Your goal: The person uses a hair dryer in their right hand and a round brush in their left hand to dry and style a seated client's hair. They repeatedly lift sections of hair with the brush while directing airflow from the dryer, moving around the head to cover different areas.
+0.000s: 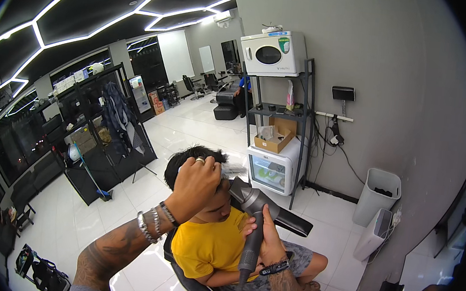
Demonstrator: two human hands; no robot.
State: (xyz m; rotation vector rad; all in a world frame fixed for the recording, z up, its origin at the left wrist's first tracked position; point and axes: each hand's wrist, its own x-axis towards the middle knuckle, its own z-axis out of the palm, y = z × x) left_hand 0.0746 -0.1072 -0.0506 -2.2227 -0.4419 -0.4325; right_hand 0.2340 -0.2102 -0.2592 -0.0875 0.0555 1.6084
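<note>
A person in a yellow T-shirt (202, 247) sits before me in a black chair (192, 286), head bowed. My left hand (197, 184) is curled into the short black hair (183, 155) at the front of that head, and a tuft stands up past the knuckles. Beside those fingers is a blurred pale grey streak that I cannot identify; the fingertips are hidden. In my right hand (266, 237) is a dark grey hair dryer (252, 244), gripped by its handle. Its flat nozzle (239, 190) is close to the forehead, pointing up at the front hair.
Past the sitter, a metal shelf rack (278, 110) carries a white towel-warmer cabinet (273, 54), a cardboard box (275, 139) and a small glass-door fridge (272, 172). A grey bin (378, 197) stands by the wall. At left are a black partition (87, 173) and a folded trolley (42, 272).
</note>
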